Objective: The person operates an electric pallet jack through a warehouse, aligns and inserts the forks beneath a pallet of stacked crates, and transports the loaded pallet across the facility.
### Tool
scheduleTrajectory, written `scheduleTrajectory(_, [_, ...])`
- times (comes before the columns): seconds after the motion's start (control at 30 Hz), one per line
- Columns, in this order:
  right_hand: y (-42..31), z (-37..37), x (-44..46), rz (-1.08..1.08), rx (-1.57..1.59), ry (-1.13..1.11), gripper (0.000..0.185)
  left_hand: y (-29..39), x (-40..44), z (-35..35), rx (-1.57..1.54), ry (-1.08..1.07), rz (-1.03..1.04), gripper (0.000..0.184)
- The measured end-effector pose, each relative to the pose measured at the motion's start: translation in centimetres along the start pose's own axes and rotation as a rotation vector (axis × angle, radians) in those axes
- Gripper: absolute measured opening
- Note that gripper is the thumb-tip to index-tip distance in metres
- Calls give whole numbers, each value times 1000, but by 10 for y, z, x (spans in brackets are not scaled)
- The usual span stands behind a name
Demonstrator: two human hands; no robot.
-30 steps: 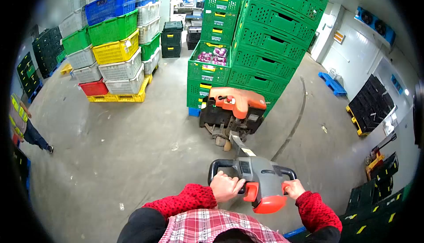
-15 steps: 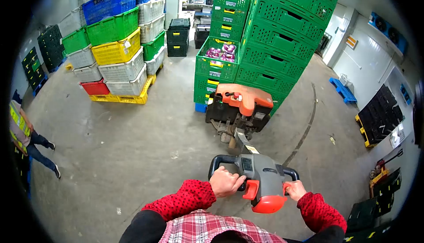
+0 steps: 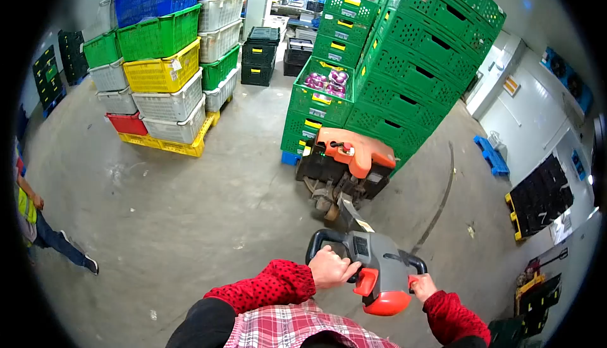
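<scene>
Both my hands are on the control handle [image 3: 382, 262] of an electric pallet truck, a grey head with red buttons and black loop grips. My left hand [image 3: 332, 268] is wrapped round the left grip, its thumb lying toward the middle. Round the right grip, beside a red button, my right hand [image 3: 423, 286] is closed. Ahead of the handle sits the truck's orange and black body [image 3: 354, 155]. Beyond it rise tall stacks of green crates [image 3: 411, 76]. Purple round produce [image 3: 327, 83] that looks like onions shows in one open crate.
Left stands a yellow pallet [image 3: 167, 144] with stacked coloured crates [image 3: 161, 73]. A person [image 3: 54, 234] in a yellow vest is at the far left. Black crates [image 3: 258, 57] stand behind. On the right are a blue pallet [image 3: 490, 156] and a black stack [image 3: 539, 193] by the wall.
The view has turned slightly, so the green stacks and truck sit a little farther right. The person at the left has shifted lower and toward the edge. Both hands keep their grip.
</scene>
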State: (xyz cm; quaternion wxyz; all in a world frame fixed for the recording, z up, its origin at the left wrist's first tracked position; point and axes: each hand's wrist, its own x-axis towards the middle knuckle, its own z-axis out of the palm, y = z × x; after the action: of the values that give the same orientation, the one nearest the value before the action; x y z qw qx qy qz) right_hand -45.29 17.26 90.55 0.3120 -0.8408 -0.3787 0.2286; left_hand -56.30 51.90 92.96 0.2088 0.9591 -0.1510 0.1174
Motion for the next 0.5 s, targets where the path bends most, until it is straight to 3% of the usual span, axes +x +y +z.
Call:
scheduleTrajectory(0.2, [-4,26,3,-44,43,39,63,-9,-22,-2,-8,-10,-25,47])
scheduleTrajectory(0.5, [-11,38,-32,-64,44,71,53,21,-43,0,35,8,-3,46])
